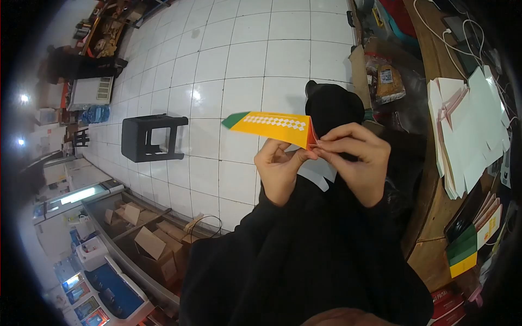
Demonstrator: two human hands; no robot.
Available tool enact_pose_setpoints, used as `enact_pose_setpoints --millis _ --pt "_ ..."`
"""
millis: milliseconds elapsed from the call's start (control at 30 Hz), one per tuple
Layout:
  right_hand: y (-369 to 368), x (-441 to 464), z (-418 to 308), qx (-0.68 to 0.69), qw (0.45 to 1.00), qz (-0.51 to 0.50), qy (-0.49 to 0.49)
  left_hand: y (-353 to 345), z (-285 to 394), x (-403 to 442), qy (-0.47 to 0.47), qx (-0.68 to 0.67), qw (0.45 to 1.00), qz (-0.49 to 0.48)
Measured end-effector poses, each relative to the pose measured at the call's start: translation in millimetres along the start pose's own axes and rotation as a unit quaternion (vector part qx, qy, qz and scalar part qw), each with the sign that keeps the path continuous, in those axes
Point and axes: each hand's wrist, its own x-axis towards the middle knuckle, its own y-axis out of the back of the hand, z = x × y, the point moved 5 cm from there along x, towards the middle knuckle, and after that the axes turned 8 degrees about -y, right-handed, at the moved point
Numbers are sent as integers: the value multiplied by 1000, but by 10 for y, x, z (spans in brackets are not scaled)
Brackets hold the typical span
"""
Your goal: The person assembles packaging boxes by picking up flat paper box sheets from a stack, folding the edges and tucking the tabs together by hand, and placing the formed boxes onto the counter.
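Observation:
A yellow and green printed paper packet (272, 126) with a row of white diamonds and a red end is held in front of my body. My left hand (278, 168) grips its lower edge near the red end, thumb and fingers closed. At that same end, the fingers of my right hand (359, 160) pinch the edge; the exact fold between the fingertips is hard to make out. Below the hands, a white sheet (318, 175) shows partly against my black clothing.
On the wooden table (435, 217) at right lie a stack of white sheets (467, 130), more green and yellow printed pieces (463, 251) and white cables. A black stool (155, 137) stands on the tiled floor. Cardboard boxes (157, 244) are at lower left. A person (76, 64) is far off.

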Motion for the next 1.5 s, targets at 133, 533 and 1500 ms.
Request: enact_pose_setpoints --millis 133,533,1500 --pt "-49 -15 98 36 999 25 23 -29 25 -77 -118 72 989 45" --pt "-270 -77 10 -107 984 76 118 83 30 12 -24 -53 990 128" --pt "118 20 326 -28 996 84 -26 33 -488 1 84 34 995 49"
